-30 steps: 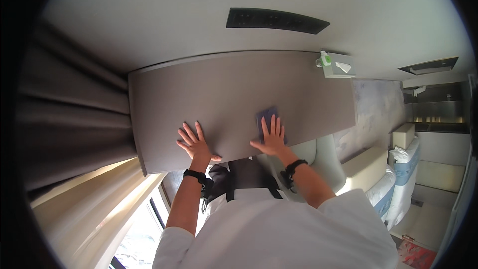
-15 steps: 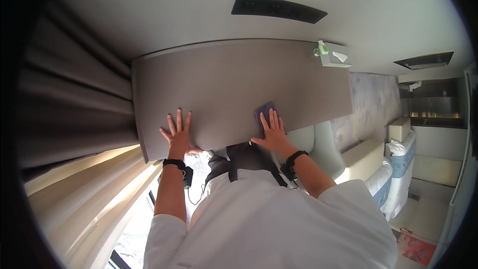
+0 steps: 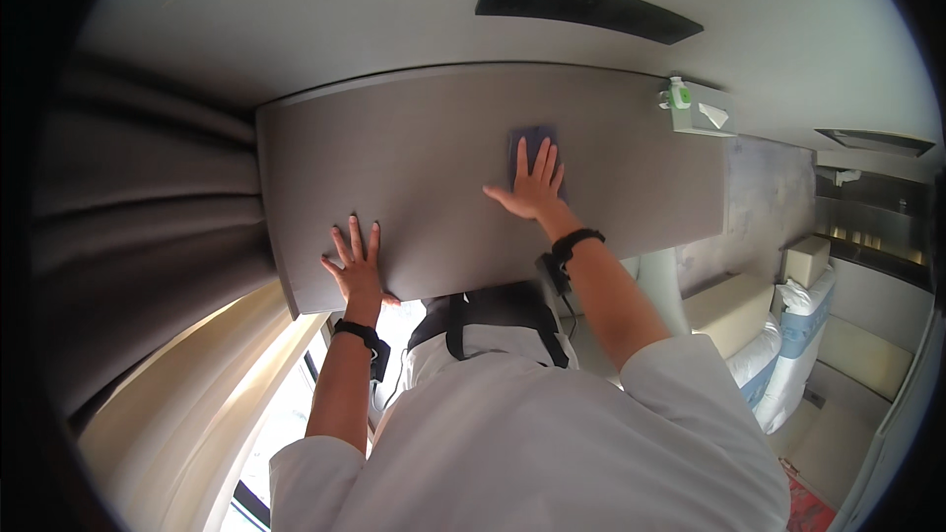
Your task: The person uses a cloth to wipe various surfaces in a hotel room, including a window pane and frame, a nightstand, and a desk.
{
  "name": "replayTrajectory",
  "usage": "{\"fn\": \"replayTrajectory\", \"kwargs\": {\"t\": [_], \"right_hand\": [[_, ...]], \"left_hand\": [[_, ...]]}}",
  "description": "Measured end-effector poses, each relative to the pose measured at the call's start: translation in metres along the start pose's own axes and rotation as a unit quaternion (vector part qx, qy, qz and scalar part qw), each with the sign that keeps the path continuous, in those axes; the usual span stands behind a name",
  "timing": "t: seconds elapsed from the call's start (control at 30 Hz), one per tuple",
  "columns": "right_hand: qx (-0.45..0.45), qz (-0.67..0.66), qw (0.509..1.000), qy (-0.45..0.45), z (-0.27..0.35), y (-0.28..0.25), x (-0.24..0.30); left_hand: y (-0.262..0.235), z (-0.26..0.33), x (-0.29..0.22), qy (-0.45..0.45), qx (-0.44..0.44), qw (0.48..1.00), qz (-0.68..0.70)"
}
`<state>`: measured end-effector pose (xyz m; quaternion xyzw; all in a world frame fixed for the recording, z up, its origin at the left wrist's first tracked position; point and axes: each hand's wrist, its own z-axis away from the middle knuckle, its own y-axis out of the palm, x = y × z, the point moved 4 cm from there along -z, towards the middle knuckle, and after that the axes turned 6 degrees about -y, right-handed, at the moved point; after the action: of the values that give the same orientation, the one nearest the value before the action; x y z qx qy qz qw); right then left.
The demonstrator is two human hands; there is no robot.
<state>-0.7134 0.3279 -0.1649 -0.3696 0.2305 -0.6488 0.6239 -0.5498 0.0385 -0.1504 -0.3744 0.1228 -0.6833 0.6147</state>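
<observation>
My right hand (image 3: pixel 535 184) lies flat with fingers stretched out, pressing on a dark purple-grey folded cloth (image 3: pixel 532 134). The cloth rests on a grey-brown desk (image 3: pixel 424 138), around the middle of its depth. Part of it is hidden under the palm and fingers. Toward the desk's near edge on the left, my left hand (image 3: pixel 357 266) leans on the bare surface, fingers spread, holding nothing.
At the desk's far right stand a tissue box (image 3: pixel 705 110) and a small white and green bottle (image 3: pixel 678 95). Dark curtains (image 3: pixel 168 207) hang along the left end. A pale chair (image 3: pixel 658 276) is at the near right, with beds (image 3: pixel 729 315) beyond it.
My right hand has slid the cloth from near the front edge toward the back of the desk. My left hand stays at about the same spot. The view has shifted slightly.
</observation>
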Motion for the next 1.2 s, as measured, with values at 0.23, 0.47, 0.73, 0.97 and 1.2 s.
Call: {"fn": "replayTrajectory", "kwargs": {"t": [0.23,0.47,0.73,0.97,1.2], "right_hand": [[-0.03,-0.014,0.999,0.003,-0.08,-0.064,0.028],[-0.034,-0.015,0.999,0.021,-0.114,-0.082,0.038],[-0.084,0.018,0.993,-0.083,-0.077,-0.052,0.027],[-0.017,0.046,0.979,-0.2,0.067,0.054,0.042],[-0.017,0.022,0.959,-0.282,0.128,0.128,0.036]], "left_hand": [[0.0,-0.004,-0.004,0.001,0.031,0.999,-0.012],[-0.002,-0.005,-0.004,-0.003,0.024,1.0,-0.016],[-0.006,-0.004,-0.006,-0.002,-0.006,1.0,-0.01],[-0.002,0.001,-0.001,-0.012,-0.003,1.0,0.006],[0.003,0.002,-0.004,-0.038,-0.031,0.998,0.035]]}}
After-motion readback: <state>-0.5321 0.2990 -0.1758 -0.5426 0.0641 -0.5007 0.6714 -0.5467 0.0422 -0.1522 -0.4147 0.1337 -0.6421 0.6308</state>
